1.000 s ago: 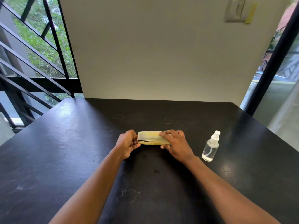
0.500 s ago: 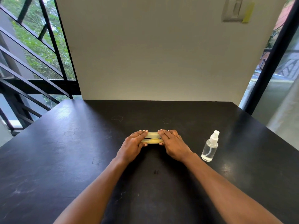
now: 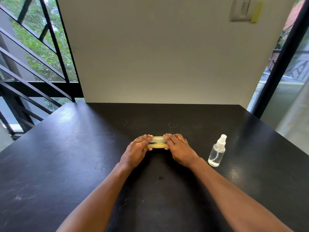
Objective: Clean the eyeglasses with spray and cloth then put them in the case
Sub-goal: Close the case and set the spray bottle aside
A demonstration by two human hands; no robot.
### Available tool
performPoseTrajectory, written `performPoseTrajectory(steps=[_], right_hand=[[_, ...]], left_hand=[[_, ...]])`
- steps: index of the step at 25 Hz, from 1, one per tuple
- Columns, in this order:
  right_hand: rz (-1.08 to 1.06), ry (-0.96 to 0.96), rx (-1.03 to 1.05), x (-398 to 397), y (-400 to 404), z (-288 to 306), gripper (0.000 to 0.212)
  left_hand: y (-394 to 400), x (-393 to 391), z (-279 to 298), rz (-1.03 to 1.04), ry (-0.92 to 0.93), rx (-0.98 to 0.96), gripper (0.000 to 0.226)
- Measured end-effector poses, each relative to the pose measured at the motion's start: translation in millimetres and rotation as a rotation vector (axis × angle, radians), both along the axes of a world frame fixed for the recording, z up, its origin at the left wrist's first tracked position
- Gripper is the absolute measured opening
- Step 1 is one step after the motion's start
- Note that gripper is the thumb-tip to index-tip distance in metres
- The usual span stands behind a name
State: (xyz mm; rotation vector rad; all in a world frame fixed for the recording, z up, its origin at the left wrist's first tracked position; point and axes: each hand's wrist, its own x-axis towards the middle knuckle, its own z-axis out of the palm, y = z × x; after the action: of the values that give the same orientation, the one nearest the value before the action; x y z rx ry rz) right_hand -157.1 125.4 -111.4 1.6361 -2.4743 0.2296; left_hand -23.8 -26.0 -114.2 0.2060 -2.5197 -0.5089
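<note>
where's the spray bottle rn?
Head view: the spray bottle stands upright on the black table, right of centre, just beyond the right hand and apart from it.

Two hands, left (image 3: 137, 149) and right (image 3: 179, 148), one case (image 3: 158, 142), one spray bottle (image 3: 217, 151), one table (image 3: 66, 156).

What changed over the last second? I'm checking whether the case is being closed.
Both hands went from gripping the ends of the yellowish case with curled fingers to lying flat on its lid. The left hand and right hand now press down with straight fingers, thumbs at the front edge; a dark slit remains along the front. The case, the spray bottle and the black table kept their places.
</note>
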Motion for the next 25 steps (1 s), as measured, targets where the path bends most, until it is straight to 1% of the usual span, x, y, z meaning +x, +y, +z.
performPoseTrajectory(steps=[9,13,16,18,20,23,25], right_hand=[[-0.019,0.049,-0.009,0,1,-8,0.049],[-0.011,0.004,-0.027,-2,2,-8,0.05],[-0.015,-0.091,-0.129,-2,3,-9,0.046],[-0.01,-0.166,-0.268,-1,0,-7,0.037],[-0.063,-0.272,-0.394,0,-4,-4,0.029],[-0.26,-0.464,-0.508,4,-5,0,0.028],[-0.425,-0.662,-0.587,6,-4,1,0.034]], left_hand=[[2,0,0,0.007,-0.012,0.03,0.04],[1,0,-3,0.004,0.012,0.066,0.039],[2,0,-4,0.019,0.007,0.149,0.043],[5,0,-4,0.053,0.011,0.244,0.045],[7,-2,-3,0.157,0.038,0.389,0.037],[14,-7,-2,0.339,0.074,0.667,0.032],[20,-9,0,0.403,0.091,0.855,0.036]])
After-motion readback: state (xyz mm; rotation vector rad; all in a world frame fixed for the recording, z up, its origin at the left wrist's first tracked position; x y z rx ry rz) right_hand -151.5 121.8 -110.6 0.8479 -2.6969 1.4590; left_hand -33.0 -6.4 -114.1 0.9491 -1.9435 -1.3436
